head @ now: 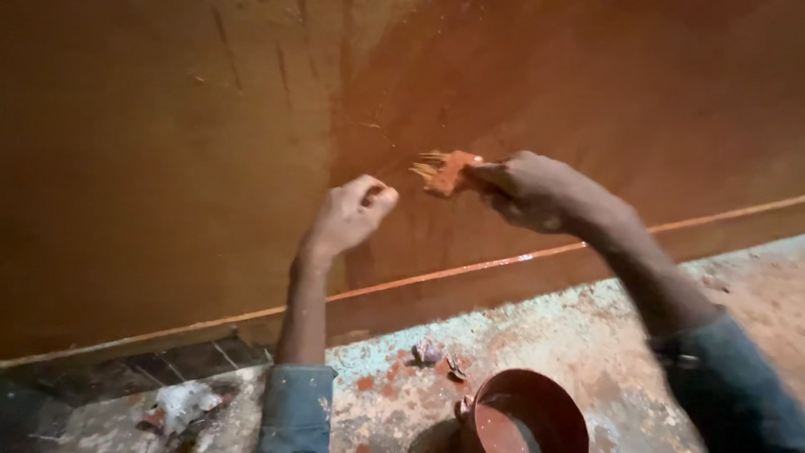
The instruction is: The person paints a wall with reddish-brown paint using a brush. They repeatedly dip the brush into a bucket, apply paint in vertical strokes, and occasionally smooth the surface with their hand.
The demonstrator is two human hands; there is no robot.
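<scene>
Gripping a paint-soaked rag against the brown panel, the right hand works above a paint-filled pot; left hand clenched nearby.

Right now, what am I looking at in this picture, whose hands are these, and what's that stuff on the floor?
This is one picture from a camera worn on a person's head, looking down at their own two bare hands. The right hand holds a small brush coated in reddish-brown paint against a wooden panel, whose middle looks wet and darker. The left hand is loosely curled beside it and seems to hold nothing. Below, on the paint-spattered floor, stands a round pot of the same paint. A crumpled rag lies at the lower left.
</scene>
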